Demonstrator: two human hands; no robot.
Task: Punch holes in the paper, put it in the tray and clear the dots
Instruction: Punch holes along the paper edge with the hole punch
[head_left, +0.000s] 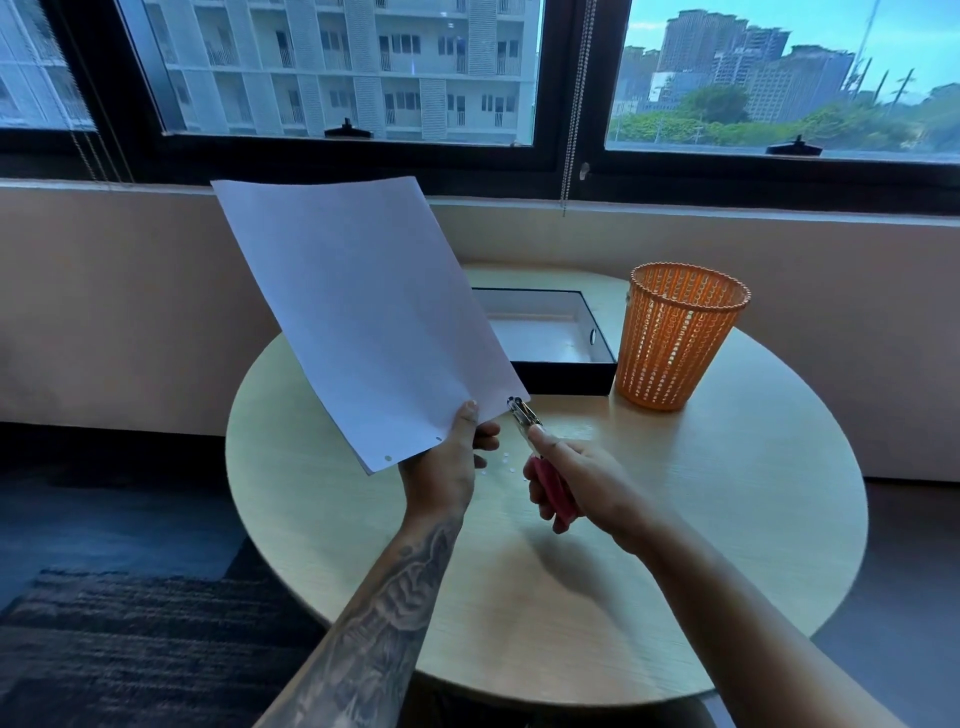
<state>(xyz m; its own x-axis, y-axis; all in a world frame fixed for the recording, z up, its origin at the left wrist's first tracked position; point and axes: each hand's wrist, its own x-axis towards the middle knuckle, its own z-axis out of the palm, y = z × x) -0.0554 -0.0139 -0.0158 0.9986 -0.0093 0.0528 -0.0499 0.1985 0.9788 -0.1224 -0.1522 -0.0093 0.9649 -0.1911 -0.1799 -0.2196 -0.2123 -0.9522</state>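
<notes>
We are partway through punching. Our left hand (447, 467) pinches the white paper (358, 317) by its lower edge, holding it upright above the round surface (727, 519); two holes already show along that edge. Our right hand (576, 483) is clenched on a pink-handled hole punch (524, 421), its metal head at the paper's near corner. A few white dots (501, 465) lie on the surface below. Behind the paper, the black tray (566, 374) holds no sheet as far as we can see, beside an orange basket (675, 338). Traying and clearing remain; nothing blocks the way.
</notes>
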